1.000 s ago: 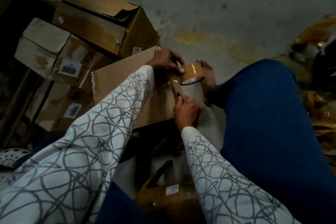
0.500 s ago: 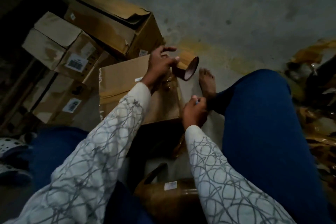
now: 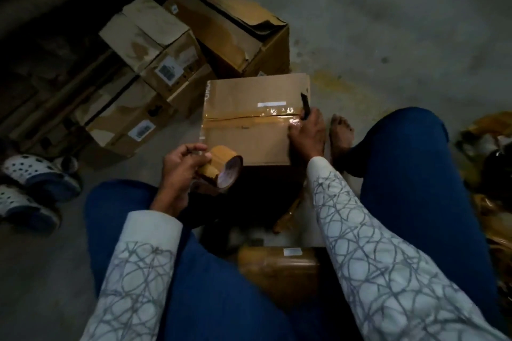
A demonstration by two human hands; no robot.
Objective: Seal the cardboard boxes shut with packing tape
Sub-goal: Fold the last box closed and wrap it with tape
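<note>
Brown tape [image 3: 273, 117] covers the box's [image 3: 249, 91] seam, my right grip [image 3: 307, 134] clasping a cutter [image 3: 304, 106] at its right edge, my left grip [image 3: 180, 171] holding the roll [image 3: 221, 167] near its front; smoothing the strip likely comes next.

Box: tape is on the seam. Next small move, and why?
Probably press the tape end down over the box edge with the right hand, which grips a cutter: it looks wrinkled there, and the left hand holds the roll apart.

I see matt brown cardboard on the box [image 3: 249, 108], a glossy tape strip [image 3: 279, 115] along its seam, rough concrete floor [image 3: 388, 22], and glossy brown tape roll [image 3: 221, 167].
</note>
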